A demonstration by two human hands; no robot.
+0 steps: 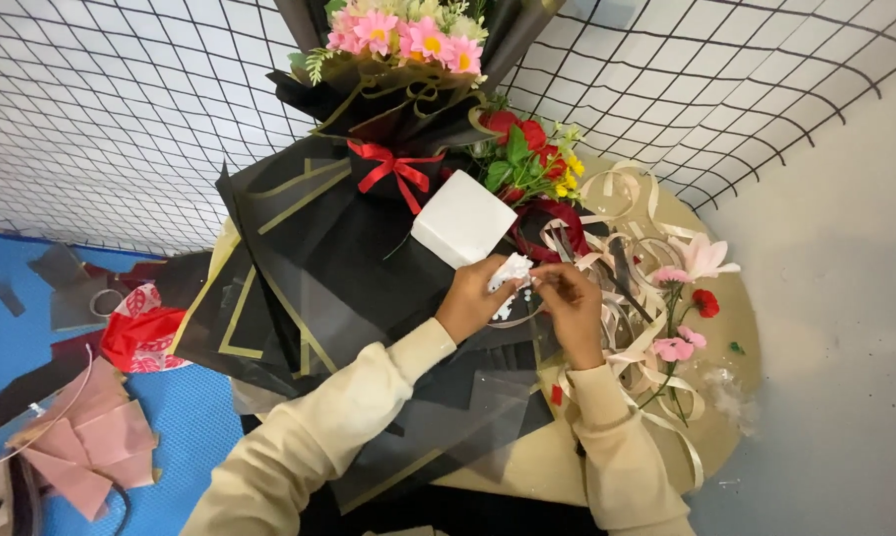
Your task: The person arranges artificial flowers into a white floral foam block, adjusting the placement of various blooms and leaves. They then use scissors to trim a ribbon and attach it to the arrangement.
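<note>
My left hand [475, 299] and my right hand [568, 303] meet over a small round table [736, 347], both pinching a crumpled white piece of tissue or foam [512, 270]. A white block [463, 218] lies just behind it on black wrapping sheets with gold edges [309, 258]. A bouquet of pink flowers in black wrap [403, 45] with a red bow [396, 169] stands at the back. Red and yellow flowers [527, 159] lie beside it.
Cream ribbon coils [632, 263] and loose pink and red flowers [686, 298] cover the table's right side. A wire mesh fence [121, 109] runs behind. On the blue floor at left lie a red bag [140, 333] and pink paper [86, 442].
</note>
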